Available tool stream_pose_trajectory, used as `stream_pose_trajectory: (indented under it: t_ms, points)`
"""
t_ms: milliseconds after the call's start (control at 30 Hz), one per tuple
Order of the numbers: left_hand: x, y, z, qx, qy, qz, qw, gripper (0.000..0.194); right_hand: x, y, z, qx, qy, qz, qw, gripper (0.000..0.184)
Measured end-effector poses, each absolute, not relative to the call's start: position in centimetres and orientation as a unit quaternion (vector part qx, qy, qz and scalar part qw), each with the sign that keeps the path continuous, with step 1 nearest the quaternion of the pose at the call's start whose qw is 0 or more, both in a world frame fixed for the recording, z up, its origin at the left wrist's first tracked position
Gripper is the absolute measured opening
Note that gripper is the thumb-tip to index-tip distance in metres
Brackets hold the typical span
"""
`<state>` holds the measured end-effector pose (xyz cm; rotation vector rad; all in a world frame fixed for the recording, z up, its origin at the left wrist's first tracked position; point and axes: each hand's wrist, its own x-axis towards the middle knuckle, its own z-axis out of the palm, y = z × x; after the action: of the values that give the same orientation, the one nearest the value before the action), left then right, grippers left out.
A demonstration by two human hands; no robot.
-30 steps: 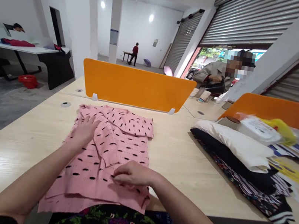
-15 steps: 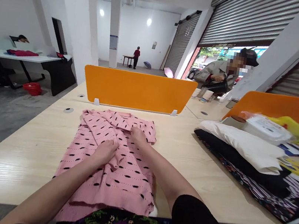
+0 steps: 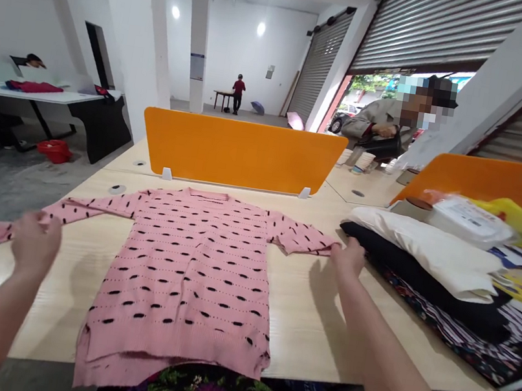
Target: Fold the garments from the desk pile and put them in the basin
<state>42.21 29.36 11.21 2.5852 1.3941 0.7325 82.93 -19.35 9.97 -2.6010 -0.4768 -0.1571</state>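
Observation:
A pink knit sweater (image 3: 192,263) with black dashes lies flat on the wooden table (image 3: 304,332), neckline at the far side, ribbed hem hanging over the near edge. Both sleeves stretch out sideways. My left hand (image 3: 36,240), slightly blurred, is closed on the left sleeve near its end, and the cuff sticks out past the hand. On the other side, my right hand (image 3: 349,256) pinches the end of the right sleeve, just beside the pile of folded clothes.
An orange divider (image 3: 242,153) stands behind the sweater. To the right are folded clothes (image 3: 419,252), a white plastic box (image 3: 470,220) and a yellow bag (image 3: 515,220). Beyond the divider a person (image 3: 390,120) holds a dark jug near paper cups (image 3: 364,163).
Both hands have moved apart from the sweater's middle, drawing the folded-in sleeves outward to left and right. The sweater's front is now uncovered.

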Motion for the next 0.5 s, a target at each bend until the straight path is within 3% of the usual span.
stream_pose_trajectory:
  t_ms: [133, 200, 300, 400, 500]
  points:
    - [44.6, 22.1, 7.2, 0.869, 0.456, 0.122, 0.148, 0.075, 75.3, -15.5, 6.3, -0.935, -0.168, 0.076, 0.303, 0.054]
    - [45.9, 18.9, 5.9, 0.905, 0.391, 0.105, 0.129, 0.068, 71.4, -13.3, 5.3, -0.911, -0.267, 0.093, 0.301, 0.065]
    - [46.7, 16.4, 5.2, 0.932, 0.338, 0.107, 0.081, 0.050, 68.6, -11.9, 5.0, -0.898, -0.355, 0.044, 0.255, 0.047]
    - [46.3, 16.1, 5.2, 0.931, 0.358, 0.074, 0.009, 0.048, 69.6, -13.0, 5.6, -0.925, -0.308, 0.036, 0.221, 0.030]
    - [45.2, 16.0, 5.4, 0.932, 0.354, 0.068, -0.036, 0.047, 71.1, -15.0, 6.0, -0.931, -0.291, 0.045, 0.217, 0.027]
